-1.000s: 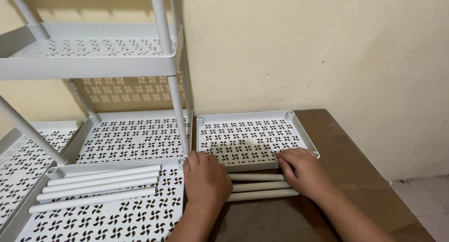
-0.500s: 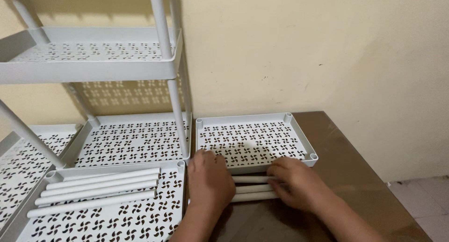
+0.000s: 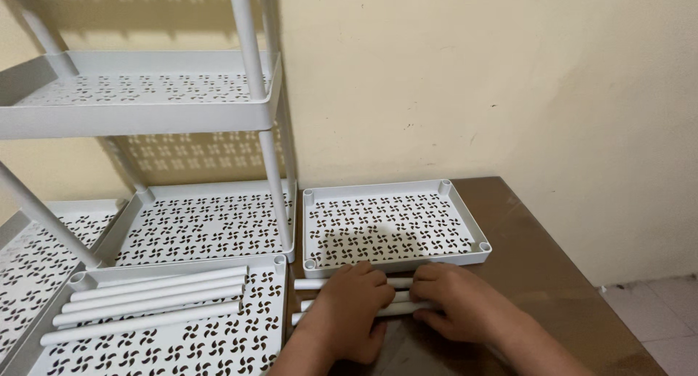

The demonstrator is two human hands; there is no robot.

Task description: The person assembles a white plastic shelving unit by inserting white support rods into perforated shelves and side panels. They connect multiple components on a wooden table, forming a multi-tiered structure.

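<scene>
Three white plastic tubes (image 3: 314,284) lie side by side on the brown table (image 3: 538,267), just in front of a small white perforated tray (image 3: 392,223). My left hand (image 3: 352,310) rests on top of the tubes, fingers curled over their middle. Touching it on the right, my right hand (image 3: 454,303) covers the tubes' right ends, fingers pointing left. Only the left ends of the tubes show.
A white shelf rack (image 3: 145,100) with upright poles stands at the left against the cream wall. In front of it a loose tray (image 3: 211,340) holds several more white tubes (image 3: 153,296). The table's right edge drops to a tiled floor (image 3: 654,310).
Both hands came together over the three tubes; my left hand shifted right and the right hand left. The tubes slid leftward, their left ends now showing beside the left hand.
</scene>
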